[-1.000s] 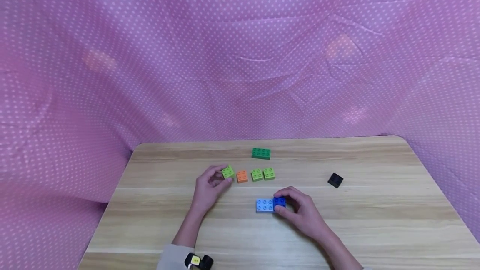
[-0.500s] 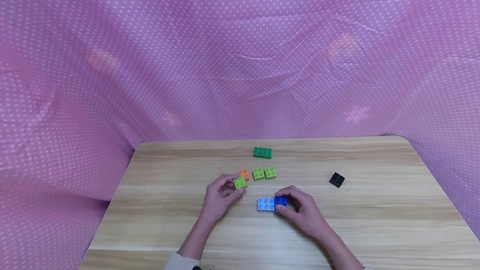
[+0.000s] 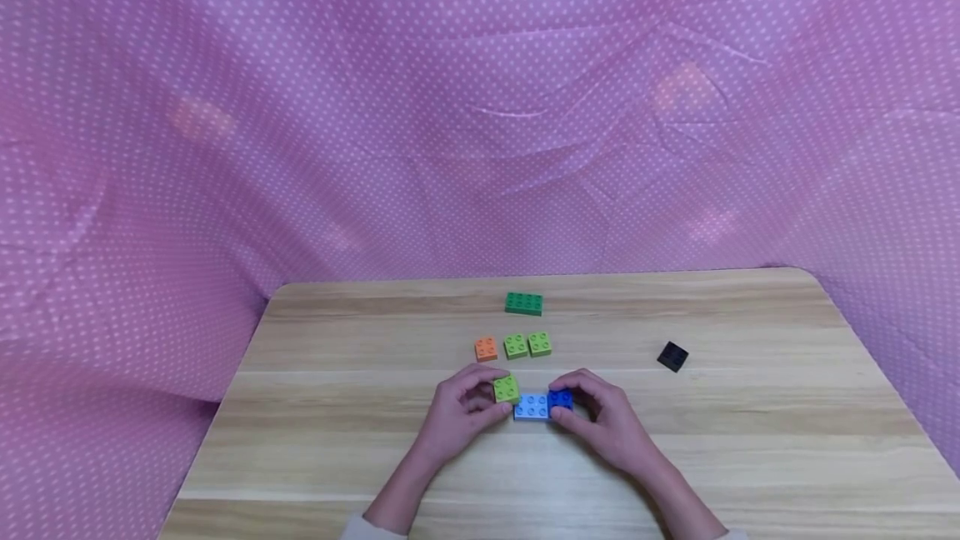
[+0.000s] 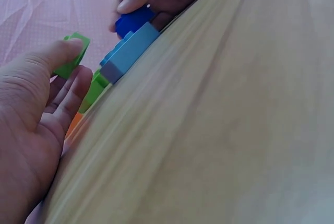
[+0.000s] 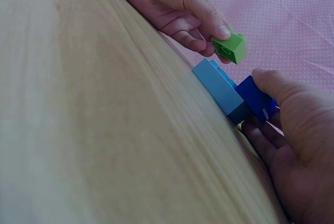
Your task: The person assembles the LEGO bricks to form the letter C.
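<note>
- Over the left end of the light-blue brick (image 3: 532, 408): the lime brick (image 3: 506, 389), pinched in the grip of the left hand (image 3: 457, 415). In the right wrist view its hollow underside shows, tilted, with a gap between the two bricks.
- On the tabletop (image 3: 300, 440): the light-blue brick, long axis running left to right between the hands, six studs uncovered.
- At its right end: the blue brick (image 3: 562, 399), set higher and overhanging, held in the grip of the right hand (image 3: 606, 425).
- Governing relation, as judged: the uncovered studs lie below and to the right of the left grip, the left hand being nearer their free end. The lime brick appears slightly turned from the long axis, so squaring the two matters most.
- Beyond the hands: the orange brick (image 3: 486, 348) beside two loose lime bricks (image 3: 515, 347), all on the tabletop.
</note>
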The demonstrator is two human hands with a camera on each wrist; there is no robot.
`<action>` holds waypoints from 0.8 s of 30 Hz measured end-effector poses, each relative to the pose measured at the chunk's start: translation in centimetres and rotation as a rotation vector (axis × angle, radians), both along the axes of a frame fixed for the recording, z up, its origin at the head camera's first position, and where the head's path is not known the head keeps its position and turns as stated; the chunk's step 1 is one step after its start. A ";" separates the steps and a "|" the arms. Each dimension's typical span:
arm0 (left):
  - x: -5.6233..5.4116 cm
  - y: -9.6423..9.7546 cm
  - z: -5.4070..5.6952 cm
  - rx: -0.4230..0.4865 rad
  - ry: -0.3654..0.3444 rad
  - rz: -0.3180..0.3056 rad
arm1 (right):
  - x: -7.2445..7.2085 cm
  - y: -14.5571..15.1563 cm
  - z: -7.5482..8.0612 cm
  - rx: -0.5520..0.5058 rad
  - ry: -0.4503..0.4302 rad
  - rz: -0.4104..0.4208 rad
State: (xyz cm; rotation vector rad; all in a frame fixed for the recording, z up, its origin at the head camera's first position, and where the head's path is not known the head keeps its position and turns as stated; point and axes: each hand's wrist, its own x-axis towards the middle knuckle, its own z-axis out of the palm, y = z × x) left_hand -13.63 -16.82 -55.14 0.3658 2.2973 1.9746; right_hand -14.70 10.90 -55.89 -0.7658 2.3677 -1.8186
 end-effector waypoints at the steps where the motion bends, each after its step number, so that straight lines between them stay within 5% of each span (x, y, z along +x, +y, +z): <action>1: 0.0 0.1 0.0 -0.005 0.002 -0.010 | 0.0 0.0 0.0 -0.001 0.003 0.000; 10: 0.2 0.4 -0.2 -0.073 0.034 -0.068 | 0.1 0.0 0.2 0.005 -0.015 -0.003; 24: -0.1 0.9 0.0 -0.168 0.062 -0.061 | -0.1 0.0 -0.1 0.004 0.017 -0.085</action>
